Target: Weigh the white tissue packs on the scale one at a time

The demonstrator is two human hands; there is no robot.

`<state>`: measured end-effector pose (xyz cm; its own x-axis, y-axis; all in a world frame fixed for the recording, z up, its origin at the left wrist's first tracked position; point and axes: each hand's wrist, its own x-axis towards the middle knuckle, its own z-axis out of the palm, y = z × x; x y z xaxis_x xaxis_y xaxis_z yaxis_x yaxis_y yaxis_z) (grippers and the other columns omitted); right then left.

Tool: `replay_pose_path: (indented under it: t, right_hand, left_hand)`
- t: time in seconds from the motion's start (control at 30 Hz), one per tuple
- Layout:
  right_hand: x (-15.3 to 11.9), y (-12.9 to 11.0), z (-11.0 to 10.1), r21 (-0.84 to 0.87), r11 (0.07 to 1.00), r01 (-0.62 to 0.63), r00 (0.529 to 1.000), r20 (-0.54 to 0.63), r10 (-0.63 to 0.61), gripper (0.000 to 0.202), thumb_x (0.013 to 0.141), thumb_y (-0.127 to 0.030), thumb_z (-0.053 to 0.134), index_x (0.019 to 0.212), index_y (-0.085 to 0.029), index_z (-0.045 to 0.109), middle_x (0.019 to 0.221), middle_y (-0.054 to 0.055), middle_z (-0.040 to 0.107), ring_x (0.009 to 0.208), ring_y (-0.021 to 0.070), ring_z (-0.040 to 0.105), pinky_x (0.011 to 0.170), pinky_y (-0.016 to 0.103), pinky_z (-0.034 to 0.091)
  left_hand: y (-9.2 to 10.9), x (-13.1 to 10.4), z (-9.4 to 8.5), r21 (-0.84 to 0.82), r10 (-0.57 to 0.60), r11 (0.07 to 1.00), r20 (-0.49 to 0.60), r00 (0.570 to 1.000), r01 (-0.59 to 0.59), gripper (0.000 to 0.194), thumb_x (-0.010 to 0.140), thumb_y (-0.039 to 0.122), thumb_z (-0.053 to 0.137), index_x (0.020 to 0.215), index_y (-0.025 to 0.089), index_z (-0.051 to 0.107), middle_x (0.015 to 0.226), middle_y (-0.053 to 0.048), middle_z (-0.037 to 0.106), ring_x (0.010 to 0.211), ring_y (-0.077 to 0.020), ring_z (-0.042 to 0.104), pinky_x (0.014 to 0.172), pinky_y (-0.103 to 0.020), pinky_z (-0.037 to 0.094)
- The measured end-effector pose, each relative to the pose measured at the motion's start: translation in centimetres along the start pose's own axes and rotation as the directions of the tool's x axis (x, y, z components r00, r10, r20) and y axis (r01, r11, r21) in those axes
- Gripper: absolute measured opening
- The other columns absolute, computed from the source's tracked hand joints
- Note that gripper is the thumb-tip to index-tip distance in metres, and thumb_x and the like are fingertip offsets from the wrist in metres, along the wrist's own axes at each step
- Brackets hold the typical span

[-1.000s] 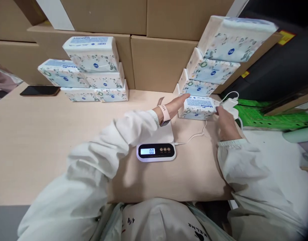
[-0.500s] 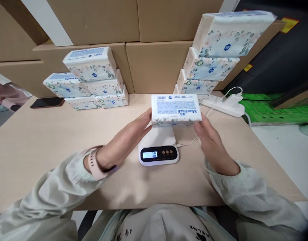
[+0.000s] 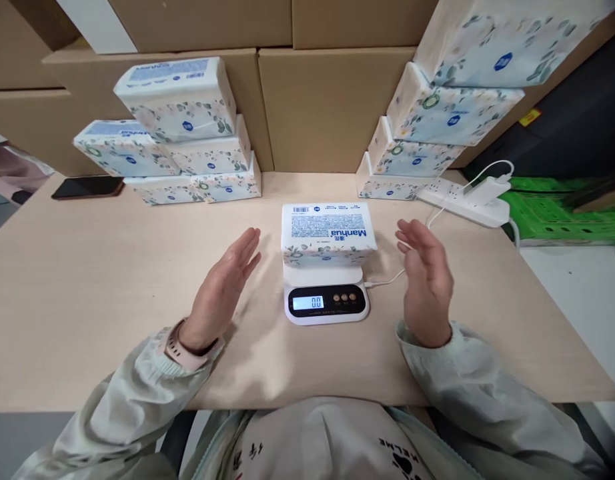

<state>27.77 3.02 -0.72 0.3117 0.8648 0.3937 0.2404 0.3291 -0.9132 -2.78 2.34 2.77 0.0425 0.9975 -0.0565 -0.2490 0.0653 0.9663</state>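
Note:
A white and blue pack of tissues (image 3: 328,230) with a floral edge rests on the white digital scale (image 3: 323,275), covering most of its platform. The scale's lit display reads 0.0. My left hand (image 3: 220,290), with a pink watch band at the wrist, is held to the left of the pack, fingers stretched out and apart from it. To the right of the pack my right hand (image 3: 427,283) is raised with its fingers extended, also not touching it. Both hands hold nothing.
Several tissue packs (image 3: 211,157) are stacked at the back left beside a phone (image 3: 87,187). A taller stack (image 3: 427,157) stands at the back right, close to a white power strip (image 3: 465,201). A cable (image 3: 387,281) runs from the scale. Cardboard boxes (image 3: 337,110) line the back.
The tissue pack came down from between my hands onto the scale. Both hands let go and moved apart, away from its sides. The display still shows 0.0.

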Motion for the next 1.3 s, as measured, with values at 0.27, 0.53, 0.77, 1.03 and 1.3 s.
replay_pose_path:
  t: [0.27,0.53,0.77,1.03,1.3]
  right_hand:
    - [1.4,0.6,-0.4,0.149,0.989,-0.004,0.945,-0.321,0.053,0.032,0.098,-0.046,0.066,0.125,-0.030,0.074,0.119,0.005,0.077,0.093,0.0198,0.073,0.100,0.049,0.057]
    - [1.1,0.0,-0.3,0.174,0.985,0.000,0.947,-0.317,0.056,0.025,0.098,-0.042,0.066,0.114,-0.027,0.079,0.112,0.006,0.078,0.086,0.0190,0.070,0.092,0.045,0.057]
    - [1.0,0.2,-0.4,0.107,0.994,0.008,0.947,-0.320,0.027,0.013,0.092,-0.040,0.076,0.094,-0.027,0.077,0.109,0.006,0.079,0.080,0.0195,0.067,0.082,0.044,0.059]
    - [1.0,0.4,-0.4,0.094,0.995,0.028,0.949,-0.315,0.003,0.016,0.094,-0.040,0.075,0.098,-0.025,0.077,0.109,0.005,0.078,0.082,0.0174,0.068,0.080,0.039,0.059]
    - [1.1,0.4,-0.3,0.126,0.992,0.025,0.944,-0.329,0.018,0.013,0.093,-0.034,0.076,0.101,-0.024,0.078,0.108,0.004,0.079,0.080,0.0148,0.068,0.081,0.036,0.056]
  left_hand:
    - [-1.3,0.4,-2.3,-0.050,0.034,0.998,-0.145,0.989,-0.041,0.053,0.100,0.066,0.060,0.127,0.026,0.080,0.142,-0.010,0.073,0.148,-0.0325,0.059,0.127,-0.051,0.046]
    - [-1.7,0.5,-2.3,-0.078,0.005,0.997,-0.146,0.989,-0.016,0.048,0.099,0.063,0.063,0.118,0.023,0.083,0.130,-0.011,0.078,0.139,-0.0322,0.065,0.119,-0.047,0.054]
    - [-1.9,0.4,-2.3,-0.079,-0.012,0.997,-0.145,0.989,0.000,0.047,0.099,0.063,0.064,0.116,0.023,0.084,0.128,-0.011,0.079,0.136,-0.0320,0.066,0.119,-0.047,0.054]
    - [-1.7,0.2,-1.9,-0.066,-0.012,0.998,-0.117,0.993,0.004,0.046,0.098,0.063,0.063,0.113,0.024,0.085,0.131,-0.012,0.077,0.143,-0.0351,0.061,0.123,-0.053,0.051]
    - [-1.5,-0.1,-1.7,-0.059,0.001,0.998,-0.081,0.997,-0.006,0.045,0.100,0.060,0.060,0.115,0.026,0.086,0.131,-0.010,0.077,0.142,-0.0340,0.061,0.122,-0.050,0.052]
